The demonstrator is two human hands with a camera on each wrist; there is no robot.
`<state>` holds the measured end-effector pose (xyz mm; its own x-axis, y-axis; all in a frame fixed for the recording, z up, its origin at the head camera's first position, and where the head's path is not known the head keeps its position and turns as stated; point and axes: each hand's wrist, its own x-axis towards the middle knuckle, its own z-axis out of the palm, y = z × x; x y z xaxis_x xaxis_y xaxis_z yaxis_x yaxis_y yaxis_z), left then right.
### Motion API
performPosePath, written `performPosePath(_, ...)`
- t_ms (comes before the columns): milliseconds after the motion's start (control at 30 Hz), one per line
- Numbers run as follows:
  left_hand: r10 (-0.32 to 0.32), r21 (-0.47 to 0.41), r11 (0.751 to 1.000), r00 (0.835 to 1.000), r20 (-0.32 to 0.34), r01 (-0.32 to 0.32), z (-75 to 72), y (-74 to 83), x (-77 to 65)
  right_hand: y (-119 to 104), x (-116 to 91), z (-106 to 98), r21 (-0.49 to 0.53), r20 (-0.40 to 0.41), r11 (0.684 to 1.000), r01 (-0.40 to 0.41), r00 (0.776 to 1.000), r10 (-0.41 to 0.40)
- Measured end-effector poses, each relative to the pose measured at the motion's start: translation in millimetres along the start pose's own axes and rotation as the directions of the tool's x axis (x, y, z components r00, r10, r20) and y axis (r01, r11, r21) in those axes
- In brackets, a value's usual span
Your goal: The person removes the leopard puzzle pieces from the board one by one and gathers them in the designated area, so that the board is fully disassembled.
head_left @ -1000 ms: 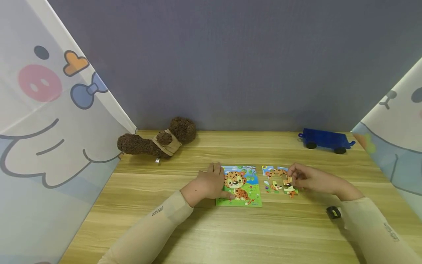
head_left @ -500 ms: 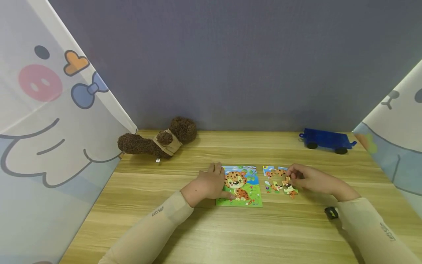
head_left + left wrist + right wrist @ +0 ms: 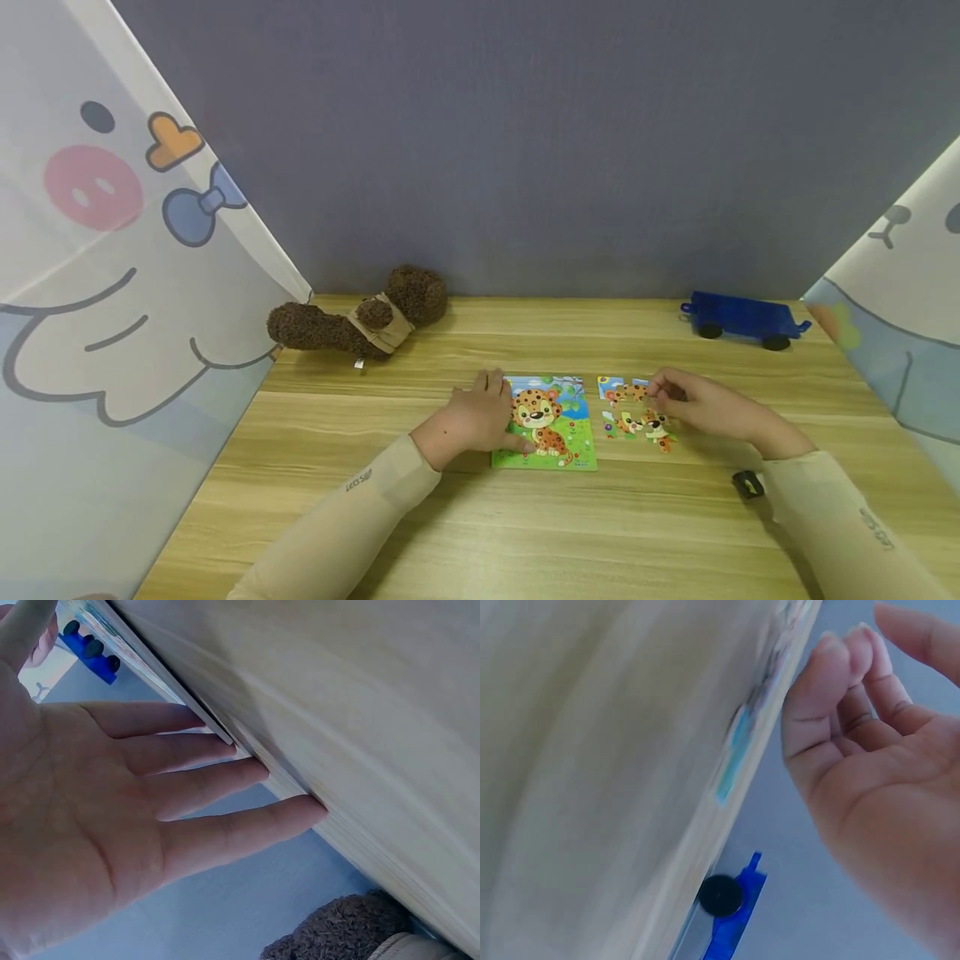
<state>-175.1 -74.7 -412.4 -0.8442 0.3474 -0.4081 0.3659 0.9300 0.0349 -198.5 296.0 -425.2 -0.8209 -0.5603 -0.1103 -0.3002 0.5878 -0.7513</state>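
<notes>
My left hand [image 3: 476, 417] lies over the left side of a square puzzle board [image 3: 585, 460] with a leopard cub picture on green grass. Its fingers are straight in the left wrist view, fingertips at the board's edge and the tabletop, and the thumb reaches across the picture. To the right of the board, several loose puzzle pieces [image 3: 630, 423] with leopard parts lie close together. My right hand [image 3: 712, 406] hovers at their right side and partly covers them. In the right wrist view the fingers [image 3: 821, 682] bend loosely, the thumb is apart, and nothing shows between them.
At the back left lies a brown plush toy [image 3: 322, 328] with a beige cloth band. A blue toy wagon [image 3: 744, 317] with black wheels stands at the back right. A small black object [image 3: 747, 485] is beside the right sleeve. A grey panel [image 3: 555, 150] rises behind the table.
My right hand has let go of the orange puzzle piece, which now lies among the others above the lower right piece, and has lifted slightly. The left hand stays put.
</notes>
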Motion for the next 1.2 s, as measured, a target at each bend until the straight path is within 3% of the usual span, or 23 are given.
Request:
performPosePath(133,0.004,-0.021,1.0,1.0,0.015,-0.004,-1.3,0.1,-0.2,-13.3,6.6,6.7,0.03,0.004,0.999,0.015,1.0,-0.015)
performPosePath(367,0.01,-0.036,0.999,1.0,0.022,-0.009,-2.8,0.0,-1.3,-35.2,27.4,30.2,0.12,0.104,0.992,0.037,0.993,-0.05)
performPosePath(800,0.003,-0.032,0.999,1.0,0.016,-0.003,-5.1,0.1,-1.2,-63.2,58.8,55.4,0.082,0.132,0.996,0.038,0.99,-0.049)
performPosePath(1200,0.003,-0.018,1.0,1.0,0.016,-0.002,-4.1,-0.4,-0.6,-67.8,74.1,62.6,-0.066,0.107,0.997,0.041,0.994,-0.034)
